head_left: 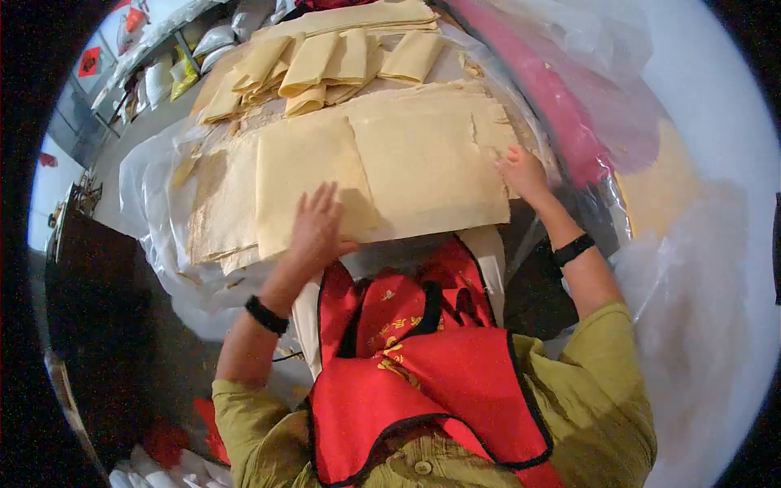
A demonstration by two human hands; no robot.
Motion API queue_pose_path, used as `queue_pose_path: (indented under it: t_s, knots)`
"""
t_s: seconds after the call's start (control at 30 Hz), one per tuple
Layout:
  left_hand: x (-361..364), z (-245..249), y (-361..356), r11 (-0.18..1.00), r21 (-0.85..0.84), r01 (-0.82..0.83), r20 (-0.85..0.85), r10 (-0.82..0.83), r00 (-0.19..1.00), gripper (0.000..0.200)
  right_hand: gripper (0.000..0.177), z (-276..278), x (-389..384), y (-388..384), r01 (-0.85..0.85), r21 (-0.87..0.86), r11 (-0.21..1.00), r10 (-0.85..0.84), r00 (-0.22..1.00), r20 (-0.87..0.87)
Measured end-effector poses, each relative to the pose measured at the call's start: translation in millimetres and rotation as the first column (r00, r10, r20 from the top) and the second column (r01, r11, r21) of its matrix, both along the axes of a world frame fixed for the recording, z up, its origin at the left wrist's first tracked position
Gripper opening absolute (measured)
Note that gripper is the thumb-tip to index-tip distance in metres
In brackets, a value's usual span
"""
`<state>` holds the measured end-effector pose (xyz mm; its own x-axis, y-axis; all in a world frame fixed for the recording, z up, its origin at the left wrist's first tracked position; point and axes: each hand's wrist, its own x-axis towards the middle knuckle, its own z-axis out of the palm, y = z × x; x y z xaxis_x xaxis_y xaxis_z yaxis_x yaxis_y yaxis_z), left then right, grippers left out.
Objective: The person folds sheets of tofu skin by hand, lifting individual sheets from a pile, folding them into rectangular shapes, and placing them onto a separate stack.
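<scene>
Thin pale-yellow sheets, like dough skin or coarse paper, lie in a broad flat pile (423, 167) before me. A folded panel (305, 163) covers the left part, its uneven edge running down the middle. My left hand (320, 218) rests on the lower part of that panel with fingers spread and thumb out. At the pile's ragged right edge is my right hand (523, 172), fingers loosely curled and slightly apart, with nothing seen between them. Behind the pile lie several folded bundles (313, 63) of the same yellow sheets.
Clear plastic film (154, 195) hangs over the table's left side. Another long yellow stack (346, 20) lies at the far end. To the right are a pink covering (561, 106) and more plastic film (683, 276). White sacks (159, 80) stand at the back left.
</scene>
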<state>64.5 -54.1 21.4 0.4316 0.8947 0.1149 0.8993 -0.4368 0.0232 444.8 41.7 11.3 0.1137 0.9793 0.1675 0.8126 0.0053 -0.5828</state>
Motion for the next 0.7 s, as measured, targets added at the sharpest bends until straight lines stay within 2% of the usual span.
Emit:
queue_pose_path:
  t_s: [0.1, 0.13, 0.2, 0.3, 0.37, 0.47, 0.57, 0.67, 0.7]
  knots:
    - [54.6, -7.7, -14.1, 0.998, -0.025, 0.064, 0.124, -0.060, 0.990, 0.083, 0.056, -0.2, 2.6, 3.3, 0.011, -0.030, 0.999, -0.008, 0.997, 0.074]
    - [70.6, -4.8, -18.1, 0.994, -0.053, 0.100, 0.161, -0.091, 0.983, 0.085, 0.056, -2.7, 3.0, 4.7, 0.001, -0.017, 1.000, 0.000, 0.999, 0.032]
    - [88.1, -17.2, -15.6, 0.992, 0.055, 0.116, 0.172, -0.124, 0.977, 0.081, 0.055, -8.1, 5.2, 5.7, -0.018, 0.004, 1.000, 0.018, 0.999, -0.048]
    - [76.1, -42.3, 0.5, 0.983, 0.124, 0.136, 0.147, -0.154, 0.977, 0.077, 0.054, -1.5, 2.6, 2.6, -0.032, -0.064, 0.997, 0.036, 0.998, 0.051]
    - [60.8, -36.6, 4.4, 0.981, 0.131, 0.145, 0.153, -0.165, 0.974, 0.073, 0.046, -7.7, 2.3, 1.6, -0.066, -0.029, 0.997, 0.068, 0.993, 0.097]
    - [60.3, -26.4, -12.8, 0.971, 0.238, 0.021, 0.235, -0.079, 0.969, 0.069, 0.041, -4.8, -1.0, -1.6, -0.099, 0.002, 0.995, 0.097, 0.977, 0.191]
    - [54.7, -29.7, -16.4, 0.939, 0.295, -0.178, 0.234, 0.110, 0.966, 0.069, 0.040, 1.1, -8.8, -8.2, -0.115, -0.019, 0.993, 0.115, 0.945, 0.306]
    - [44.1, -35.8, -8.6, 0.958, 0.231, -0.169, 0.175, 0.130, 0.976, 0.074, 0.040, -3.7, -5.2, -6.5, -0.154, 0.033, 0.987, 0.131, 0.919, 0.371]
    - [40.5, -40.3, -4.7, 0.950, 0.272, -0.154, 0.170, 0.110, 0.979, 0.073, 0.040, -5.0, -5.0, -6.2, -0.172, 0.065, 0.983, 0.134, 0.914, 0.382]
